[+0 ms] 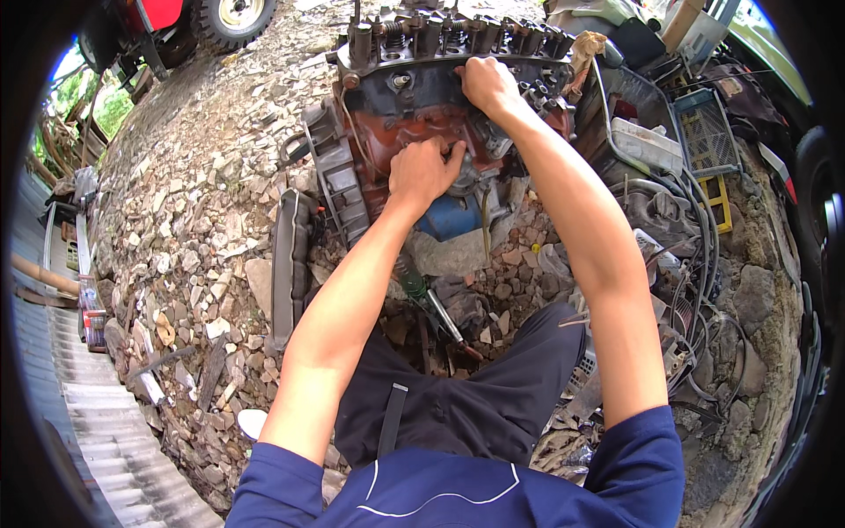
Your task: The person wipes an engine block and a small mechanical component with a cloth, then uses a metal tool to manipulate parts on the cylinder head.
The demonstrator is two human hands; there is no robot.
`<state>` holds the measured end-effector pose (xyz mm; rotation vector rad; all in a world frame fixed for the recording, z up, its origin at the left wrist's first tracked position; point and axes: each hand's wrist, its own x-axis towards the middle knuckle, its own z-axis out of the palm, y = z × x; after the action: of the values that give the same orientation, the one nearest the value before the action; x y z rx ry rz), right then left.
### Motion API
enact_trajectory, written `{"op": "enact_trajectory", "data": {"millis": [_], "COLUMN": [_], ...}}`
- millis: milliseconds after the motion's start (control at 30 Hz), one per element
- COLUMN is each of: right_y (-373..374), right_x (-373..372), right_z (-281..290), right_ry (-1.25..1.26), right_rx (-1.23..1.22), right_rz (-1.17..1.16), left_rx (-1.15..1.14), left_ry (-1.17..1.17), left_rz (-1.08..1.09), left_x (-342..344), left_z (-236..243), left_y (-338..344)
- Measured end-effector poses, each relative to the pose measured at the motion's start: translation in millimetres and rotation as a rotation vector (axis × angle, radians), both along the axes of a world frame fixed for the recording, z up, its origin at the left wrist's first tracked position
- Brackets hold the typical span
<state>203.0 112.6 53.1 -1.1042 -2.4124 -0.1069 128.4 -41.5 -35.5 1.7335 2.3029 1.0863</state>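
Observation:
In front of me stands a vehicle engine, its rust-red block (378,139) topped by a dark cylinder head (374,88). A row of valve springs (455,37) and rocker parts runs along the top. My right hand (489,85) is closed against the side of the head; what its fingertips grip, if anything, is hidden. Lower and to the left, my left hand (421,174) is at the block with curled fingers and the thumb toward the right. I cannot make out anything in it. A spark plug (402,81) sticks out left of my right hand. Below hangs a blue oil filter (451,218).
A long dark metal cover (290,264) lies on the rubble at left. A screwdriver-like tool (444,315) is between my legs. At right are a grey crate (707,132), a white tray (647,145) and loose cables (704,238). A wheeled red vehicle (236,13) stands behind.

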Motion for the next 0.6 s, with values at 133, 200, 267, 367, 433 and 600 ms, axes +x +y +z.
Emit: {"op": "enact_trajectory", "data": {"millis": [133, 200, 267, 367, 433, 600], "right_y": [7, 5, 1, -10, -12, 1], "right_x": [9, 9, 9, -3, -3, 2], "right_z": [-9, -6, 1, 10, 13, 2], "right_ry": [0.048, 0.063, 0.009, -0.017, 0.017, -0.002], "right_rx": [0.196, 0.245, 0.163, -0.03, -0.029, 0.004], "right_rz": [0.125, 0.147, 0.096, -0.051, -0.028, 0.007], "left_rx": [0.027, 0.026, 0.003, 0.046, 0.053, 0.092], "left_ry": [0.004, 0.012, 0.019, -0.004, 0.024, 0.109], "left_rz": [-0.008, -0.001, 0.011, 0.005, 0.006, -0.008], "left_x": [4, 4, 5, 2, 1, 6], "left_z": [0, 2, 2, 2, 2, 0], "left_y": [-2, -2, -3, -6, -6, -5]}}
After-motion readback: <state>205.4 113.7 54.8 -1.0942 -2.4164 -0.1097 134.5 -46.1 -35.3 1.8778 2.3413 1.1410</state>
